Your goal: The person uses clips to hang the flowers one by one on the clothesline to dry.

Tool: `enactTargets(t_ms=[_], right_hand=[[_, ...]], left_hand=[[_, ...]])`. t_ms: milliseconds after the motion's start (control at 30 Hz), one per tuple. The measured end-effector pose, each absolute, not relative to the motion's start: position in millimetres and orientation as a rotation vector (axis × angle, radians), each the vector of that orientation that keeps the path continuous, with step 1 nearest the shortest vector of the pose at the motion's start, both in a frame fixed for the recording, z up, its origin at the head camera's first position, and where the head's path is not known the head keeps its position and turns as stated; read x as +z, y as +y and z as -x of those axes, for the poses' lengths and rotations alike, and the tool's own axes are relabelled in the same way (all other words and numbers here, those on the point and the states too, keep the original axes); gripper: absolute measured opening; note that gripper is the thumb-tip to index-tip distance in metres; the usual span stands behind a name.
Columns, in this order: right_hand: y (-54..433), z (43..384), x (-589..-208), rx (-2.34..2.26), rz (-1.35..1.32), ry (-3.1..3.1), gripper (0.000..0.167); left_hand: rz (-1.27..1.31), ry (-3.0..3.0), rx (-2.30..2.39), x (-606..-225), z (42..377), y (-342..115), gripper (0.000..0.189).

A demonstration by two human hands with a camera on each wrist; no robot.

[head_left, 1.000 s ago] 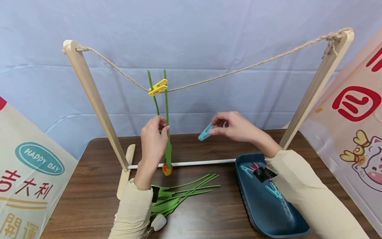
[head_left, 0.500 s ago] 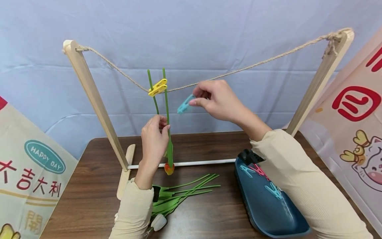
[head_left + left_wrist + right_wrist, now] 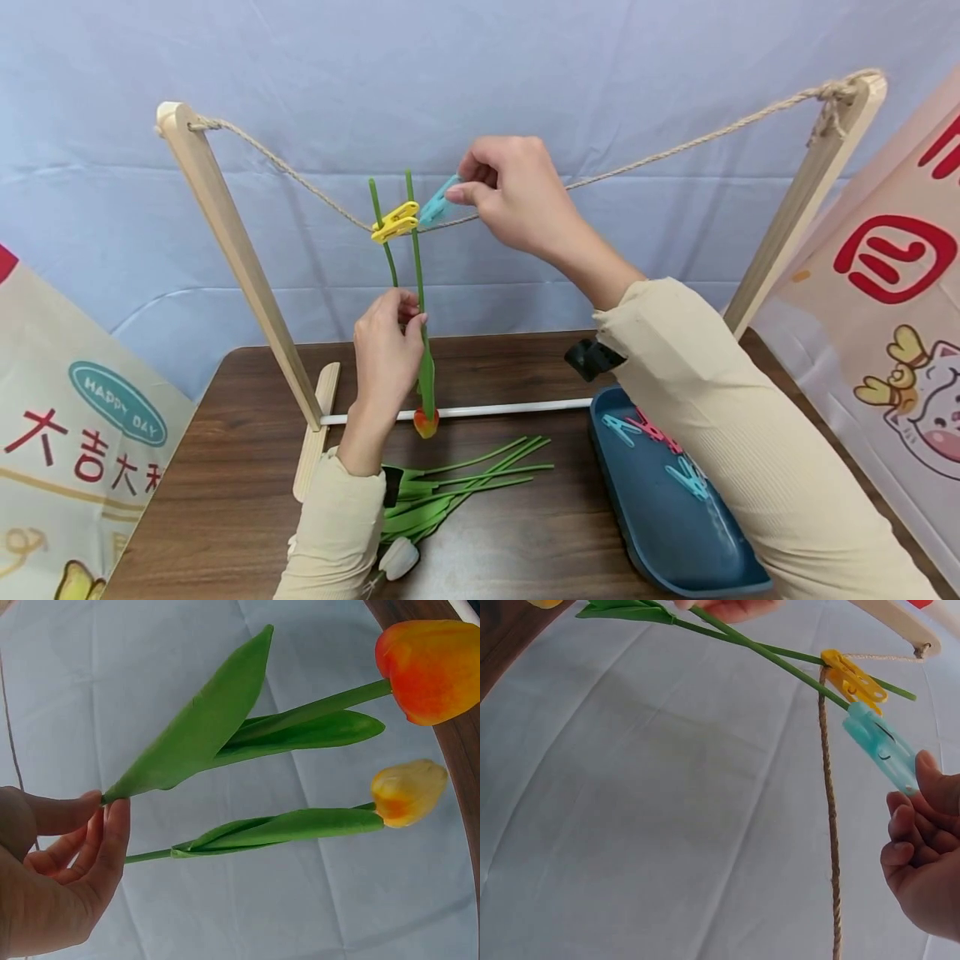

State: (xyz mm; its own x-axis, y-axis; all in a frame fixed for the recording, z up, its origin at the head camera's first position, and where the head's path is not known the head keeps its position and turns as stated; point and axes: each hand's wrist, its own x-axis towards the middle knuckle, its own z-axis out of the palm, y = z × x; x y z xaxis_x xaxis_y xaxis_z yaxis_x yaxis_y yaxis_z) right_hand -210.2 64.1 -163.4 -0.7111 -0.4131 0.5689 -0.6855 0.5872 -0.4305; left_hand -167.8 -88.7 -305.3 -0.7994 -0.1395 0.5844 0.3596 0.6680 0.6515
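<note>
My left hand (image 3: 388, 346) pinches the stem of an orange-red artificial tulip (image 3: 431, 671), which hangs head down with its stem end rising past the rope (image 3: 637, 165). Beside it a yellow tulip (image 3: 409, 793) hangs by its stem from a yellow clothespin (image 3: 395, 222) on the rope. My right hand (image 3: 517, 192) holds a light blue clothespin (image 3: 881, 748) between thumb and fingers. That clothespin's tip is right at the orange-red tulip's stem, close to the rope; whether it grips the stem cannot be told.
The rope sags between two wooden posts (image 3: 240, 258), joined low by a white rod (image 3: 517, 407). Several green-stemmed tulips (image 3: 442, 492), one with a white head (image 3: 399, 558), lie on the brown table (image 3: 525, 542). A blue tray (image 3: 637, 517) at right holds blue and pink clothespins.
My right hand has risen and moved left, carrying the light blue clothespin from beside the stem up to rope height. My left hand stays nearly still on the stem.
</note>
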Motion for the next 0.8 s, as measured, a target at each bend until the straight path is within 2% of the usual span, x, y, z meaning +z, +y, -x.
enactTargets(t_ms=[800], right_hand=[[47.0,210.9,-173.2,0.948,-0.784,-2.491,0.021]], left_hand=[[0.204,-2.264,-1.022,-303.0,165.3,-91.2,0.013]])
